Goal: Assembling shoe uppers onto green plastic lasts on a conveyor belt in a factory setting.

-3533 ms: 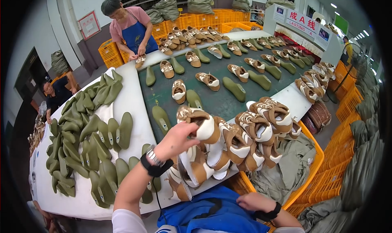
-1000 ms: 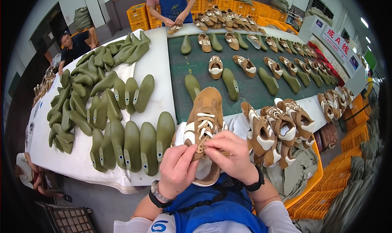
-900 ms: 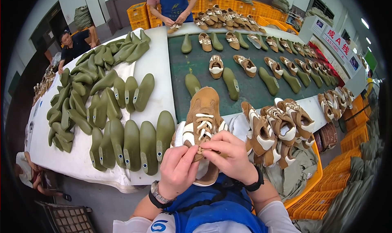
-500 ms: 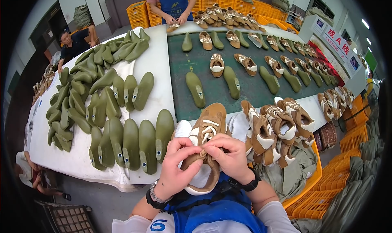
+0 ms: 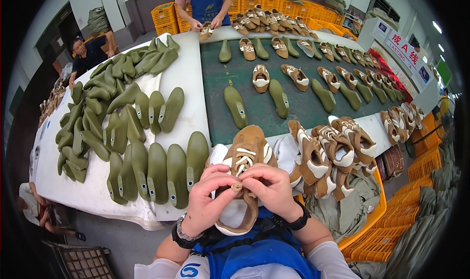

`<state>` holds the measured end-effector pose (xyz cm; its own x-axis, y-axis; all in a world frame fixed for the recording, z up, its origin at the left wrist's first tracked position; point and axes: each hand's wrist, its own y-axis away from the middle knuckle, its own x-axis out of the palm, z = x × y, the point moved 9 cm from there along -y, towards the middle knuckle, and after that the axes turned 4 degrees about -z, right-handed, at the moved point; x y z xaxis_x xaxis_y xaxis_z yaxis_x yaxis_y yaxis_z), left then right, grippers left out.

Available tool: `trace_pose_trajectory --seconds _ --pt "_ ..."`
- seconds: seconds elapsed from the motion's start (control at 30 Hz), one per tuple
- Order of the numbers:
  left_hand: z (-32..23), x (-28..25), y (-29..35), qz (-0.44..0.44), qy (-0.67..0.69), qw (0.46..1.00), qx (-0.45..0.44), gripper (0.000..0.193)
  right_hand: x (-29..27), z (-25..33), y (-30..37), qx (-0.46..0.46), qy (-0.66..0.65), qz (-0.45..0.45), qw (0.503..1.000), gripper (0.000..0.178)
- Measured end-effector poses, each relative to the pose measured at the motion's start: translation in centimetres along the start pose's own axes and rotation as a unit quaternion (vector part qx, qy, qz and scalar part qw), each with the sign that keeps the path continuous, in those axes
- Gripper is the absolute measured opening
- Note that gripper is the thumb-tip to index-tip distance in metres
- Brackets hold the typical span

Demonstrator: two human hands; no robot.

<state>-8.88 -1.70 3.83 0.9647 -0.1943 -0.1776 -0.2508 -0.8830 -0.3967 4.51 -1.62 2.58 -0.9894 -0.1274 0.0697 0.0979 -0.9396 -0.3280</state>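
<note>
A brown suede shoe upper (image 5: pixel 250 136) with white laces and white trim lies in front of me, toe pointing away, heel toward my apron. My left hand (image 5: pixel 210 195) and my right hand (image 5: pixel 272 190) meet over its opening. Thumbs and fingers of both pinch the tan end of the shoe's tongue (image 5: pixel 237 186). White lining shows inside the shoe. Just left stands a row of green shoe lasts (image 5: pixel 157 174). Close on the right, more brown shoe uppers (image 5: pixel 313 156) are piled up.
A green conveyor belt (image 5: pixel 223 73) carries rows of lasts and shoes. Many loose lasts (image 5: pixel 93 117) cover the white table (image 5: pixel 63 191) at left. Across the belt, a co-worker in a blue apron (image 5: pixel 208 7) holds a shoe. An orange crate (image 5: pixel 379 200) stands at right.
My hands have moved slightly left and down, still pinching the tongue, and the shoe has turned a little. Lasts on the belt have shifted slightly right. The co-worker's shoe is now tipped more upright.
</note>
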Motion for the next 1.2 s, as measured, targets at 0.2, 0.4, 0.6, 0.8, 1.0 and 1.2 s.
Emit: trace_pose_trajectory --seconds 0.2,0.4,0.6,0.8,1.0,1.2 --pt "0.4 -0.4 0.5 -0.032 0.024 0.999 -0.014 0.02 0.4 -0.4 0.3 0.026 -0.108 0.019 0.994 0.006" --pt "0.8 -0.2 1.1 -0.029 0.03 0.998 -0.049 0.019 0.8 -1.2 0.4 0.082 -0.145 0.016 0.986 0.008" --pt "1.6 -0.4 1.5 -0.024 -0.018 0.998 -0.047 0.016 1.1 -1.6 0.6 0.096 -0.156 0.011 0.983 0.009" --pt "1.3 -0.3 1.3 0.0 0.017 0.999 -0.033 0.014 0.1 -2.5 0.5 0.125 -0.198 -0.022 0.972 0.007" --pt "2.2 -0.5 1.7 -0.006 -0.016 0.999 -0.031 0.015 -0.9 -3.2 0.1 0.112 -0.232 -0.059 0.965 0.012" --pt "3.8 -1.5 2.0 -0.057 0.058 0.992 -0.096 0.014 -0.5 -2.6 0.1 0.117 -0.135 0.007 0.984 0.038"
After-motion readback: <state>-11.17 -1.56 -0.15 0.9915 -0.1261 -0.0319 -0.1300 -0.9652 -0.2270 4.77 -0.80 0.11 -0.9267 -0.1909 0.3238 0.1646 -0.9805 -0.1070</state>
